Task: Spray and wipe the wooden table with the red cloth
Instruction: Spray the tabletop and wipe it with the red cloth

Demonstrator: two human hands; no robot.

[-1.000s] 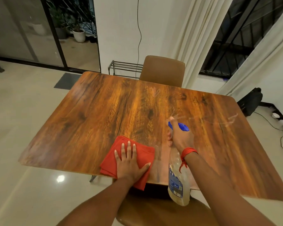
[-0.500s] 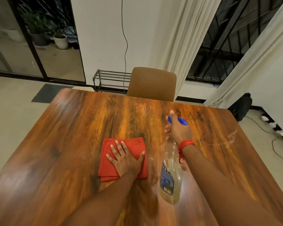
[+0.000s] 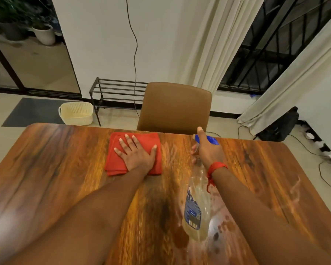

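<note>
Now left hand (image 3: 136, 154) flat on red cloth (image 3: 134, 153), right hand (image 3: 206, 150) gripping spray bottle (image 3: 196, 205); wooden table (image 3: 55, 165) wet.

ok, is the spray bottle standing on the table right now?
No, the right hand holds the spray bottle by its neck, tilted above the wooden table.

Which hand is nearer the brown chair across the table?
Right, narrowly. The right hand, gripping the spray bottle, is at the far edge just below the brown chair. The left hand lies flat on the red cloth, slightly nearer the person.
</note>
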